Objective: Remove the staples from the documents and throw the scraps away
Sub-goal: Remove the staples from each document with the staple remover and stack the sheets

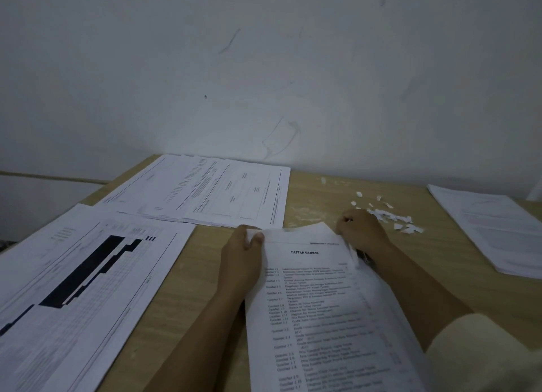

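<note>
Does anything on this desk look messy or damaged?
Yes. Torn paper scraps lie scattered on the table just beyond the right hand, and the top right corner of the document, at that hand, looks ragged and crumpled.

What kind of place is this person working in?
Probably an office or home study desk: a wooden table pushed against a plain white wall, spread with stacks of printed documents, with a small heap of paper scraps.
</note>
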